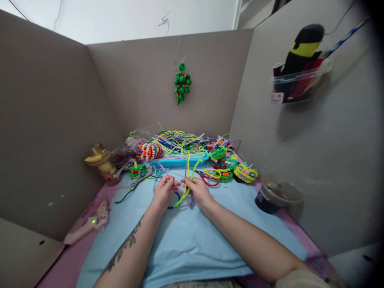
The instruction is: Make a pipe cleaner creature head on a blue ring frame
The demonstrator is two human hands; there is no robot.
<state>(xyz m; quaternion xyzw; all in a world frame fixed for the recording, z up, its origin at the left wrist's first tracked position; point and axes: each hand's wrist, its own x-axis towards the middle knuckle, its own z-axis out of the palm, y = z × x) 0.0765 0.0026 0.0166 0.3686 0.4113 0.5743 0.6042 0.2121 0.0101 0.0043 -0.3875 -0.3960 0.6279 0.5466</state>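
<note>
My left hand (163, 192) is closed in a pinch on a pink pipe cleaner (165, 170), whose end sticks up past the fingertips. Close beside it, my right hand (200, 193) pinches several pipe cleaners: a yellow one (188, 160) standing upright, a lime-green one (196, 165) slanting across the fingers, and a purple strand. The lime-green length runs down below the hands, near a dark blue loop (177, 204) on the light blue cloth (192, 244). Red-and-yellow-handled scissors (210, 179) lie just beyond my right hand.
Behind the hands, a blue tray (180, 162) bears a heap of pipe cleaners, flanked by fuzzy figures (245, 173). At left are a glue gun (93, 224) and a yellow-brown cup (103, 164); at right, a dark tub (271, 198). Grey panels (168, 80) enclose three sides.
</note>
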